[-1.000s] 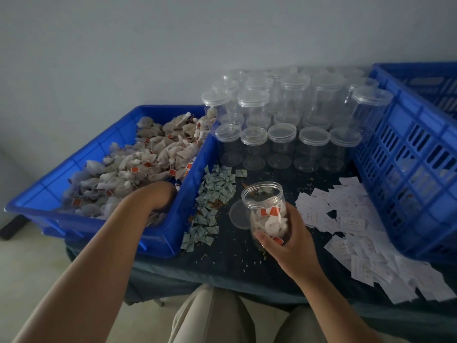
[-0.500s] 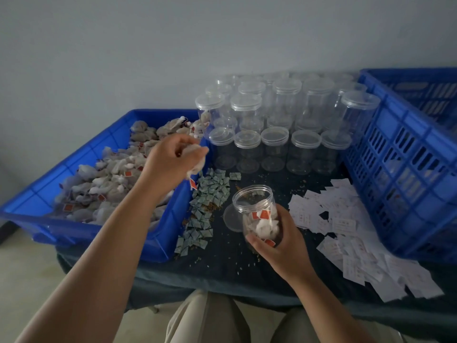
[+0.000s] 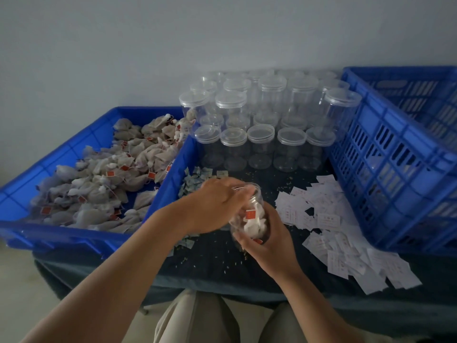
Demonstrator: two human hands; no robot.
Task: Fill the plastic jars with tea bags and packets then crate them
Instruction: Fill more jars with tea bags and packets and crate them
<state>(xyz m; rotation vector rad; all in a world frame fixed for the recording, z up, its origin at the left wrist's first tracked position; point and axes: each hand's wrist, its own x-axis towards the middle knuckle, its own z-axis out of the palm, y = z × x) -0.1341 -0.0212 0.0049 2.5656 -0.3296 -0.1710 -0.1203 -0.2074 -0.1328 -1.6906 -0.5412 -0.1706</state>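
The open jar (image 3: 253,219) is clear plastic with no lid on. It is roughly half filled with white tea bags carrying small red tags, and one red tag faces out through the wall. It is off upright, with its mouth leaning toward the left. It sits near the front of the counter (image 3: 217,266), but I cannot tell whether its base touches the dark surface.

The right hand (image 3: 270,243) holds it from the near side, the grip clamped around the lower body with fingers and thumb wrapped round the wall. The left hand (image 3: 211,206) is at the mouth of the jar with its fingertips down over the rim. They are blurred, so I cannot tell whether that grip is together on anything or apart.

To the left, a shallow blue tray (image 3: 61,162) holds a loose heap of tea bags (image 3: 111,179), pale pouches with strings and red tags. Small packets (image 3: 197,177) lie scattered just beside the tray's right wall, partly under the left hand. White packets (image 3: 346,243) are spread across the counter on the right, reaching the foot of the slatted blue crate (image 3: 395,174). Behind, rows of lidded jars (image 3: 261,142), clear and empty, stand upright between tray and crate. Fine crumbs dot the counter.
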